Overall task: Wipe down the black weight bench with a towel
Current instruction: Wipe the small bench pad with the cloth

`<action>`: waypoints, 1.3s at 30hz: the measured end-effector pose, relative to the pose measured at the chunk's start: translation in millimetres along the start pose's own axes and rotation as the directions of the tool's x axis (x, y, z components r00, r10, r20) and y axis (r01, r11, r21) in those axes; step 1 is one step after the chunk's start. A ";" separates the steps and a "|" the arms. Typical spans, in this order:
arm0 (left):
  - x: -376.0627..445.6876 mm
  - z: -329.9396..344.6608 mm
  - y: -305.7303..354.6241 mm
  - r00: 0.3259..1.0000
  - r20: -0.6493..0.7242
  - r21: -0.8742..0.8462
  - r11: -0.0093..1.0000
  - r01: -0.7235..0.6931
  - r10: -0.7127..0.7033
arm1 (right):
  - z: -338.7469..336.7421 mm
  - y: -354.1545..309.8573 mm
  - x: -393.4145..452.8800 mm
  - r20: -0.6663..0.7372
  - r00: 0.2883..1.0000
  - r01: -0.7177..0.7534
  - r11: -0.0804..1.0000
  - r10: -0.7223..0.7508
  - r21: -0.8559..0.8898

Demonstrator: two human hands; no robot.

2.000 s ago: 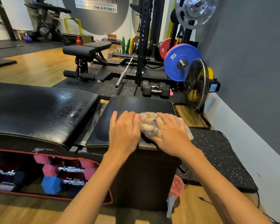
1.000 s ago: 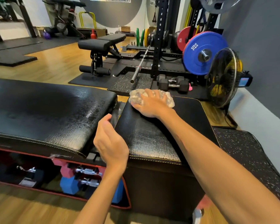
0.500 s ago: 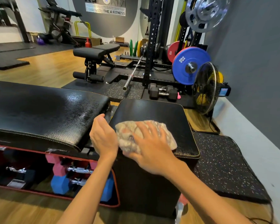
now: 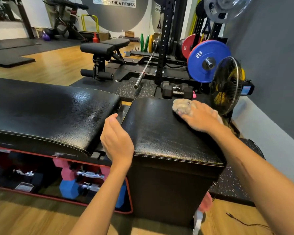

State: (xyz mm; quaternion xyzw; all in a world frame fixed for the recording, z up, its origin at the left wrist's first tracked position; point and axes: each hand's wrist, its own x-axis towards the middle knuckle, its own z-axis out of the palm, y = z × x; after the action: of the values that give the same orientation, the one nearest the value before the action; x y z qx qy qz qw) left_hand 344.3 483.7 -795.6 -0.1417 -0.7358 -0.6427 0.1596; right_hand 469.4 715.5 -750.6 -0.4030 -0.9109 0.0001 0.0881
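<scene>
Towel (image 4: 185, 107), pale and bunched, sits at the far right corner of the small seat pad (image 4: 163, 133) of the black weight bench, which fills the near foreground. Right hand (image 4: 198, 118) lies flat on top of it, fingers spread, pressing it down onto the vinyl. Half a second ago the towel was at the near-middle of this pad; now it's at the far right corner, so a stroke away from the body has just run. A second ago it was at the far left corner, so the passes are working across the pad.

Left hand (image 4: 116, 141) rests at the pad's left edge beside the gap, fingers together and loosely curved, gripping nothing visible; it has barely shifted, bracing.

Long back pad (image 4: 49, 112) to the left shows a streaky sheen; whether it's already wiped I can't tell.

Likely mid-task: seat pad mostly covered, near right part probably next.

Around: dumbbells (image 4: 75, 182) under the bench, floor fan (image 4: 226, 85) just beyond the towel, blue plate (image 4: 208, 61), barbell (image 4: 143, 72).
</scene>
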 end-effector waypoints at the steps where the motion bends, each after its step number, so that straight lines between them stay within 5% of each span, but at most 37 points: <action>1: 0.0 0.1 0.7 1.000 -0.009 -0.006 1.000 0.001 -0.001 | 2.9 0.6 12.8 0.010 1.000 -0.010 1.000 0.010 -0.002; 9: 1.3 -0.9 2.1 0.999 -0.010 -0.066 0.996 -0.053 0.052 | 4.0 -75.4 48.9 0.115 0.993 0.037 0.999 -0.039 0.016; 19: 4.0 1.3 -1.5 0.999 -0.002 -0.148 0.988 -0.035 0.035 | 20.6 -183.7 45.8 0.136 0.945 0.302 0.953 -0.297 -0.012; 30: 1.8 -5.5 4.5 0.997 -0.078 -0.310 0.951 0.004 -0.029 | 1.2 -176.5 -68.2 0.052 0.878 0.477 0.878 -0.476 -0.025; 39: -0.7 -12.8 2.8 0.999 -0.044 -0.522 0.853 0.002 -0.030 | -10.6 -147.7 -120.1 0.002 0.897 0.443 0.896 -0.443 0.023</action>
State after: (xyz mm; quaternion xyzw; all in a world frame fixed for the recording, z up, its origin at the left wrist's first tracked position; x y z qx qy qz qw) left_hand 346.8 471.4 -791.8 -0.1572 -0.5310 -0.8227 0.1284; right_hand 441.9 526.9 -748.9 -0.1843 -0.9790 -0.0086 0.0867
